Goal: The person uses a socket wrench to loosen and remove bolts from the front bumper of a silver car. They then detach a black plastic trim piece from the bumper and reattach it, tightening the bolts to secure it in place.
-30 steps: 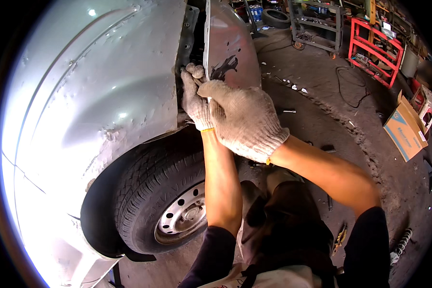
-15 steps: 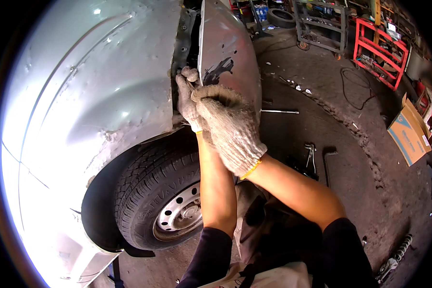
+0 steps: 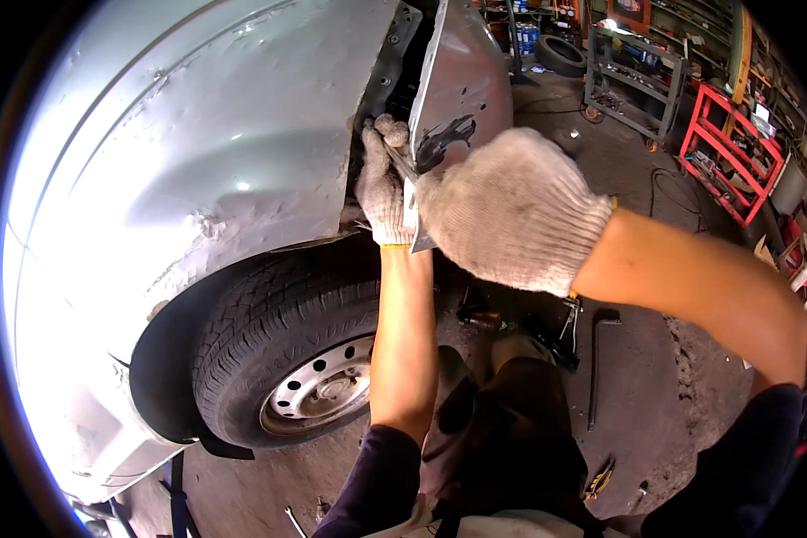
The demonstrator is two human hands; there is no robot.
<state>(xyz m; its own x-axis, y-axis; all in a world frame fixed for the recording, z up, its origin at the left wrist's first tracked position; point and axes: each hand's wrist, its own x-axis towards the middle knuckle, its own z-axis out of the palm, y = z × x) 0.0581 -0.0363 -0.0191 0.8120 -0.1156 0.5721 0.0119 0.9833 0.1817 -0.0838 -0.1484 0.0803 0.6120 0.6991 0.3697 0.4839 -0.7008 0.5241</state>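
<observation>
A silver car fender (image 3: 260, 170) with dents and chipped paint stands on the left, beside a separate grey panel (image 3: 480, 76) with black scuffs. In the gap between them, my left hand (image 3: 384, 184), in a knitted work glove, has its fingers curled; what they pinch is hidden. My right hand (image 3: 516, 211), gloved too, is closed beside the panel's lower edge. From its finger side a slim metal tool (image 3: 402, 164) reaches toward my left fingertips; its kind is not clear. Below my left forearm is the wheel (image 3: 282, 359) with a steel rim.
On the floor to the right lie a bent metal bar (image 3: 594, 377) and some dark tools (image 3: 551, 341). Farther back stand a grey cart (image 3: 637, 85), a red rack (image 3: 731, 152) and a loose tyre (image 3: 560, 56). A wrench (image 3: 294, 520) lies near the bottom edge.
My right hand has swung right, away from my left wrist, its elbow now out to the side. The slim metal tool has come into sight. My left hand stays in the gap while the view shifts.
</observation>
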